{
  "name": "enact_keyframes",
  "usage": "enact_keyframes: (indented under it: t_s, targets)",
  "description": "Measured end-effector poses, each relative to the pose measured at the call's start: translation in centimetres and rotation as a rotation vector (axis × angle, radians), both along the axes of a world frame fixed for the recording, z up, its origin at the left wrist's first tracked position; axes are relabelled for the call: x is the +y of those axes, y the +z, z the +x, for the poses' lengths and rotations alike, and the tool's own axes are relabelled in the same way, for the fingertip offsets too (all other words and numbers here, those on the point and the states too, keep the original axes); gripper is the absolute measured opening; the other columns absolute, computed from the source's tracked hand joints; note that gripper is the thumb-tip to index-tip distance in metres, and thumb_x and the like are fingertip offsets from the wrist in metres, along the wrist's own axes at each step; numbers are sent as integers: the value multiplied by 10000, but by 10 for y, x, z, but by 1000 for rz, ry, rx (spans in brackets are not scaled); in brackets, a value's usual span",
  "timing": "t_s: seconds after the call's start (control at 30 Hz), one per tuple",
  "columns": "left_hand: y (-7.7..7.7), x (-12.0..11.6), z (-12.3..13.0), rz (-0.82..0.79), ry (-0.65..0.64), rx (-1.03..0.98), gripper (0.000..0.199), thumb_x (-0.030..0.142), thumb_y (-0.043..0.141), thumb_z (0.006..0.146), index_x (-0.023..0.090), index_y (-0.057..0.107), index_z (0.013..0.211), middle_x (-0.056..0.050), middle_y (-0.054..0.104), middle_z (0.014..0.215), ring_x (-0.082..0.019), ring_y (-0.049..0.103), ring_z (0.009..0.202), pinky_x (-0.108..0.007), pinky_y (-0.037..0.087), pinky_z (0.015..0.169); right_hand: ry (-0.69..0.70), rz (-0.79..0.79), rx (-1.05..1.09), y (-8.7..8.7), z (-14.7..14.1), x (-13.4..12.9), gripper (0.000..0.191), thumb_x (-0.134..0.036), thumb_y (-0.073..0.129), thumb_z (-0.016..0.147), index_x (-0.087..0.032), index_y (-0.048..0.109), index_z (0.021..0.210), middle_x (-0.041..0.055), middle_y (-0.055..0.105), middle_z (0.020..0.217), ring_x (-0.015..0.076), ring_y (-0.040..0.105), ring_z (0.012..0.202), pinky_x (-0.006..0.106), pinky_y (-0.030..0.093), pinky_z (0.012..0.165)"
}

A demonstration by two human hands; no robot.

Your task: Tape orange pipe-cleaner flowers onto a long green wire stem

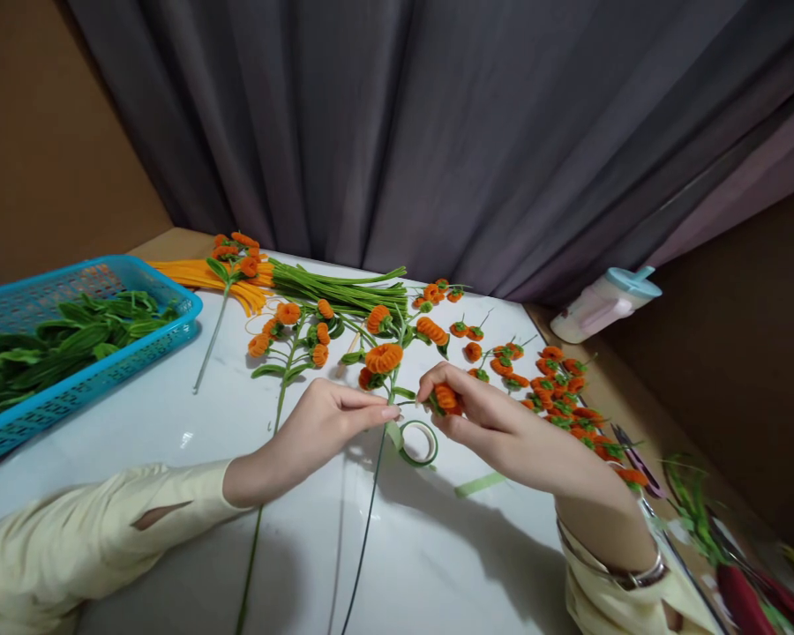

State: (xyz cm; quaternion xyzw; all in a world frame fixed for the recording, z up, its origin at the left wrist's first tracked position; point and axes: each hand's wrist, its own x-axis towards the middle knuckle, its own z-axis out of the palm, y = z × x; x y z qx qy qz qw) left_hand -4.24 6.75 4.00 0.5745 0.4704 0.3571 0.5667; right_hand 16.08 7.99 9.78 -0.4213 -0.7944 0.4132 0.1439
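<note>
Near the middle of the white table, my left hand (327, 428) pinches the green stem (375, 481) of a branch bearing orange ribbed flowers (384, 357) and small green leaves. My right hand (486, 419) is closed around a single orange flower (445, 399), whose thin dark stem reaches toward the left fingertips. Just below the fingers, a roll of green tape (419, 443) touches the branch, and its loose strip runs up to the stem by my left fingertips. A finished-looking flower branch (291, 362) lies to the left of the held one.
A blue basket (189, 322) of green leaves (93, 331) stands at left. Behind lie green (337, 287) and orange (195, 275) fuzzy stems. Many loose orange flowers (556, 384) lie at right, near pink-handled scissors (641, 463), red-handled pliers (741, 600) and a lidded cup (602, 304).
</note>
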Motion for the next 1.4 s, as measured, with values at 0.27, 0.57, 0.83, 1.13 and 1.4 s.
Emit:
enact_keyframes:
  t_s: [0.27, 0.57, 0.83, 1.13, 1.4]
  targets:
    - [3, 1, 0, 33, 34, 65, 234, 352, 638, 733, 163, 724, 626, -2, 616, 610, -136, 456, 591, -253, 354, 561, -14, -233, 142, -5, 6, 11, 138, -103, 433, 791, -194, 488, 878, -12, 448, 741, 121, 446, 668, 259, 395, 615]
    - [2, 2, 1, 92, 28, 105, 232, 369, 637, 755, 179, 753, 690, -29, 673, 717, -172, 491, 729, -269, 385, 668, -99, -360, 325, -14, -4, 13, 158, -139, 476, 807, -223, 395, 913, -64, 435, 641, 108, 452, 599, 268, 387, 623]
    - [3, 0, 1, -25, -25, -23, 233, 349, 631, 758, 153, 738, 694, -19, 672, 687, -148, 530, 638, -243, 387, 576, -52, -328, 274, -20, 0, 13, 224, -156, 454, 831, -236, 329, 998, -61, 414, 666, 118, 451, 616, 281, 375, 584]
    - [2, 0, 3, -29, 3, 16, 215, 366, 674, 722, 160, 730, 745, -24, 694, 780, -153, 568, 719, -235, 418, 651, -39, -206, 332, -26, -2, 10, 203, -142, 445, 854, -240, 341, 999, -28, 399, 788, 113, 420, 670, 277, 397, 622]
    - [11, -2, 3, 64, -46, 70, 179, 317, 627, 752, 152, 630, 681, -4, 607, 724, -142, 510, 716, -235, 372, 667, -106, -310, 537, -26, -10, 4, 299, -171, 576, 802, -242, 367, 1003, -23, 474, 833, 114, 514, 723, 288, 439, 689]
